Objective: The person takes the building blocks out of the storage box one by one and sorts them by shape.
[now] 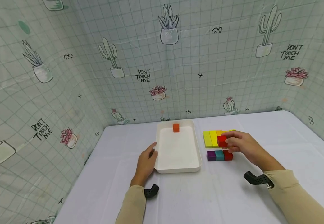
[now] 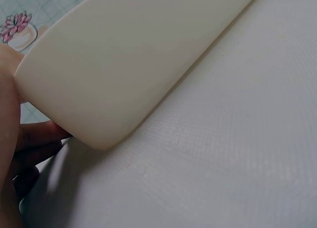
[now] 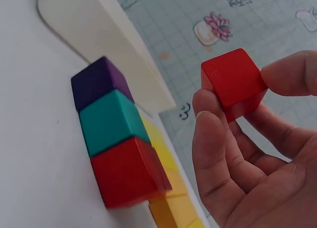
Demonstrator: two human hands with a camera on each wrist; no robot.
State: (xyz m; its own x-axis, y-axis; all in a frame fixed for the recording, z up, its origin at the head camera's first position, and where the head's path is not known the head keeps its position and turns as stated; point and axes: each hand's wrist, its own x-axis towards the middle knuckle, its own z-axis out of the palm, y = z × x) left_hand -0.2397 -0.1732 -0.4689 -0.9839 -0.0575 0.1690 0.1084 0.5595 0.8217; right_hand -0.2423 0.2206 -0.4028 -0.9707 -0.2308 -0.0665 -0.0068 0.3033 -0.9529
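Between thumb and fingertips, my right hand (image 1: pixel 241 144) pinches a red cube (image 3: pixel 233 79), held above the table. Just below it, a row of purple (image 3: pixel 101 84), teal (image 3: pixel 114 121) and red (image 3: pixel 131 171) cubes stands side by side, touching. Against the left wall of a white tray (image 1: pixel 178 155) rests my left hand (image 1: pixel 146 161), thumb and forefinger touching its side; some of its fingers are hidden in the head view. An orange cube (image 1: pixel 176 128) sits inside the tray near the far wall.
Behind the cube row lie several yellow and orange blocks (image 1: pixel 207 139), partly covered by my right hand. A white cloth covers the table (image 1: pixel 184 196). Patterned cloth (image 1: pixel 173 62) hangs behind and at the sides. Each wrist carries a black mount (image 1: pixel 152 191).
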